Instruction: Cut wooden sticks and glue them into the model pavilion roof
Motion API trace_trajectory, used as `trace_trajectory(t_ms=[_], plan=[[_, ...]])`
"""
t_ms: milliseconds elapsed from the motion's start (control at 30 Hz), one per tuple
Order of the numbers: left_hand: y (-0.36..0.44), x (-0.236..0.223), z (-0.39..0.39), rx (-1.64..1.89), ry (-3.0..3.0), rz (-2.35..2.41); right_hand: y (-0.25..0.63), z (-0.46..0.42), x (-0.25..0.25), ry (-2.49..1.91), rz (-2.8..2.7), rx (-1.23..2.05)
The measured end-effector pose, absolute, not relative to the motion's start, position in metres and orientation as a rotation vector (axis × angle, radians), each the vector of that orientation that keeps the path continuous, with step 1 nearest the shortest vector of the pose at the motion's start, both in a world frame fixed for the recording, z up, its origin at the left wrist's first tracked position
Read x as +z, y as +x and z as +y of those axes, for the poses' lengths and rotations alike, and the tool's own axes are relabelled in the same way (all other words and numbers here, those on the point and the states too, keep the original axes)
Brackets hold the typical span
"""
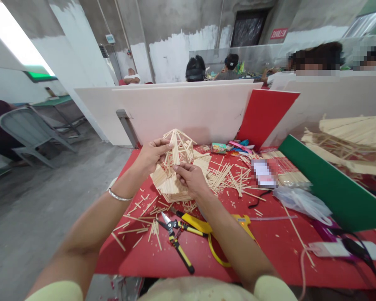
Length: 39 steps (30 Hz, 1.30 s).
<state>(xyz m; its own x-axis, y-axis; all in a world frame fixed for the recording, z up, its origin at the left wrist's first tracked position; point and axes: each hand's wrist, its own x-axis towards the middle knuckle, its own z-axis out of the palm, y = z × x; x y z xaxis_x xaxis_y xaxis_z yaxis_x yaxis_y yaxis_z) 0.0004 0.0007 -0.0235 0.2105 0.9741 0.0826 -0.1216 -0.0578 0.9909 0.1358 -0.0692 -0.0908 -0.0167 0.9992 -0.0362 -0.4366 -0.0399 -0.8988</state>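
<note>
A small pavilion-like model (172,186) made of thin wooden sticks stands on the red table, with an open pointed roof frame (185,146) and flared eaves covered in sticks. My left hand (156,154) is closed at the left of the frame, thumb and fingers on the upper part of a narrow strip of sticks (176,152). At the strip's lower end, the thumb and forefinger of my right hand (191,177) pinch together on it. My fingers partly hide the model's sides.
Loose sticks (228,177) lie right of the model. In front are pliers (175,238), a yellow utility knife (196,222) and a yellow glue gun (242,223). A phone (263,172), plastic bag (302,202) and green board (332,188) are on the right. White boards (181,108) stand behind.
</note>
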Motion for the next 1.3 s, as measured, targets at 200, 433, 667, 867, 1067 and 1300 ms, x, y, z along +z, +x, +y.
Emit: trace_trajectory(t_ms=[200, 433, 667, 867, 1067, 1300], plan=[[0.0, -0.024, 0.001, 1.157, 1.269, 0.926, 0.135, -0.069, -0.089, -0.895, -0.831, 1.428], [0.0, -0.024, 0.001, 1.158, 1.276, 0.922, 0.135, -0.069, -0.09, -0.88, -0.809, 1.453], [0.001, -0.023, 0.0, 1.152, 1.264, 0.94, 0.138, -0.072, -0.087, -0.885, -0.775, 1.522], [0.0, -0.024, 0.0, 1.149, 1.259, 0.931, 0.139, -0.075, -0.081, -0.869, -0.757, 1.542], [0.0, -0.024, 0.0, 1.152, 1.268, 0.936, 0.139, -0.075, -0.08, -0.873, -0.765, 1.538], [0.0, -0.024, 0.0, 1.153, 1.271, 0.935, 0.139, -0.074, -0.082, -0.884, -0.775, 1.532]])
